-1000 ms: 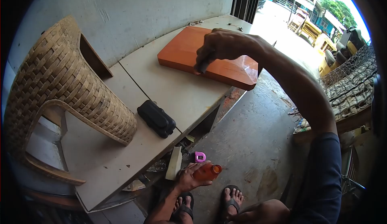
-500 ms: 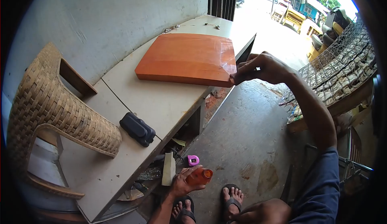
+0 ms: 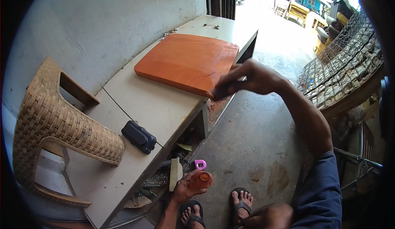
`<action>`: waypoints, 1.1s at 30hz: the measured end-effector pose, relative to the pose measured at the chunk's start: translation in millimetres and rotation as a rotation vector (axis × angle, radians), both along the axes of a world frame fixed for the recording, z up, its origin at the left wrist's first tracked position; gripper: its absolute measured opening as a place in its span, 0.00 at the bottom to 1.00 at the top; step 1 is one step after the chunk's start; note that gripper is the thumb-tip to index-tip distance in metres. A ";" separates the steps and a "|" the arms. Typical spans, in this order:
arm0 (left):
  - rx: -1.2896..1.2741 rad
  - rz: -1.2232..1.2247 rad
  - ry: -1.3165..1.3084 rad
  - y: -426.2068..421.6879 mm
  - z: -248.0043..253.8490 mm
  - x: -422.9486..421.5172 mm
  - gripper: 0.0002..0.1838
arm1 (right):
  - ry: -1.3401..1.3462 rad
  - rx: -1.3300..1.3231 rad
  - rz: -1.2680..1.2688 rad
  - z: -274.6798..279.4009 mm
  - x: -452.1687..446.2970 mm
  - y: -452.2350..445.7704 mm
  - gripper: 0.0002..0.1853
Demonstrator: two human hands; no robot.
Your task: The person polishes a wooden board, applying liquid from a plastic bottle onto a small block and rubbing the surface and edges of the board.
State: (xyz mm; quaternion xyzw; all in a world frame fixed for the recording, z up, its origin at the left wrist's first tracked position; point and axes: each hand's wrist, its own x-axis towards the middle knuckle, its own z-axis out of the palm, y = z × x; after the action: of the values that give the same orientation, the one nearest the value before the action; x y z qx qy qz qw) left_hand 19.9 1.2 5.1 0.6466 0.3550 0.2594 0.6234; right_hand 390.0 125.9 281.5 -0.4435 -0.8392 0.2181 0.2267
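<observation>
An orange slab (image 3: 185,62) with a glossy top lies on the pale bench (image 3: 156,101). At its near right corner is my right hand (image 3: 242,80), fingers pressed round a small dark pad (image 3: 224,91) that meets the slab's edge. Low in the view, my left hand (image 3: 187,187) is wrapped around an orange-red bottle (image 3: 202,179) with its open mouth facing up. A black case (image 3: 138,136) rests on the bench between the slab and a woven chair-like piece (image 3: 70,118).
A pink tape measure (image 3: 200,164) and a pale block (image 3: 175,174) are beside the bench's lower edge. Netting (image 3: 341,60) over a heap stands at the right. My sandalled feet are on the grey floor (image 3: 251,138). Furniture stands outside in the bright yard.
The slab has turned on the bench, its near right corner now closer to me. My right hand has moved down and left with that corner. The bottle in my left hand is more upright.
</observation>
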 end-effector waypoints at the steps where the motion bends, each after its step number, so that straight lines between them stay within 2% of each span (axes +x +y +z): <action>1: -0.049 0.029 -0.013 -4.3 4.7 -0.4 0.47 | 0.267 -0.025 -0.042 -7.5 4.9 16.4 0.19; 3: -0.022 0.013 -0.029 -9.2 -4.2 -3.4 0.47 | 0.257 0.062 -0.247 -12.7 20.2 58.6 0.21; 4: 0.019 -0.004 -0.047 -7.6 -7.6 -3.3 0.47 | -0.052 0.172 -0.337 0.4 10.4 60.0 0.19; 5: 0.021 -0.005 -0.048 -7.2 -9.8 -3.0 0.47 | -0.053 0.173 -0.338 4.8 9.6 64.1 0.19; 7: 0.064 -0.005 -0.027 -8.0 -12.6 -4.9 0.47 | -0.268 0.058 -0.240 10.7 9.0 73.6 0.18; 8: 0.062 -0.002 -0.024 -6.2 -13.6 -7.9 0.47 | -0.279 -0.003 -0.155 16.9 12.8 71.9 0.18; 9: 0.082 -0.010 0.005 -5.8 -14.8 -9.3 0.47 | -0.474 -0.138 -0.265 43.9 -4.9 52.8 0.17; 11: 0.107 -0.012 0.015 -5.1 -14.8 -5.7 0.48 | -0.648 -0.134 -0.185 56.5 7.8 53.6 0.15; 12: 0.081 -0.001 -0.015 -5.3 -11.5 -6.9 0.47 | -0.608 -0.024 -0.180 57.0 8.6 55.0 0.16; 13: 0.051 0.001 -0.041 -6.8 -10.4 -5.8 0.47 | -0.359 -0.008 -0.212 52.4 7.4 56.4 0.17; 15: 0.016 -0.009 -0.042 -8.3 -17.4 -1.6 0.46 | -0.424 0.208 -0.277 48.5 -9.6 53.0 0.17; 17: 0.001 -0.006 -0.023 -0.6 -15.0 -4.3 0.46 | -0.308 0.107 -0.231 18.7 3.9 66.7 0.17; 20: 0.041 -0.010 -0.004 -2.8 -13.2 0.4 0.46 | -0.496 -0.171 -0.299 34.5 23.2 64.8 0.15; 21: 0.080 -0.019 -0.025 -3.1 -22.0 -1.7 0.46 | -0.696 -0.055 -0.237 49.8 17.4 58.0 0.16; 23: 0.113 -0.049 -0.045 -4.7 -30.8 -2.0 0.46 | -0.273 0.081 -0.323 35.6 16.7 73.4 0.16; 25: 0.032 -0.020 -0.047 -3.9 -27.7 -3.4 0.46 | -0.403 0.200 -0.408 24.4 11.8 78.4 0.17; 27: 0.040 -0.039 0.013 0.7 -14.6 -2.8 0.45 | -0.358 0.139 -0.342 8.8 18.7 79.1 0.17; 29: 0.039 -0.040 0.051 0.1 -10.8 -4.7 0.45 | -0.623 -0.076 -0.351 44.8 14.6 59.6 0.17; 31: 0.006 -0.037 -0.020 -1.4 -15.8 -6.9 0.46 | -0.718 -0.018 -0.341 47.3 25.5 67.4 0.16; 33: -0.043 -0.051 -0.068 -1.7 -21.9 -9.3 0.46 | -0.367 0.202 -0.379 36.8 23.9 74.6 0.16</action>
State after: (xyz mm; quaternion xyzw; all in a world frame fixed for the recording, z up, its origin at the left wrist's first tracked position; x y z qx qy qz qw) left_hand 10.6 -0.5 -16.8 0.6329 0.3225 0.2573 0.6552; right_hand 413.9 200.6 318.3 -0.5997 -0.7859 0.0031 0.1507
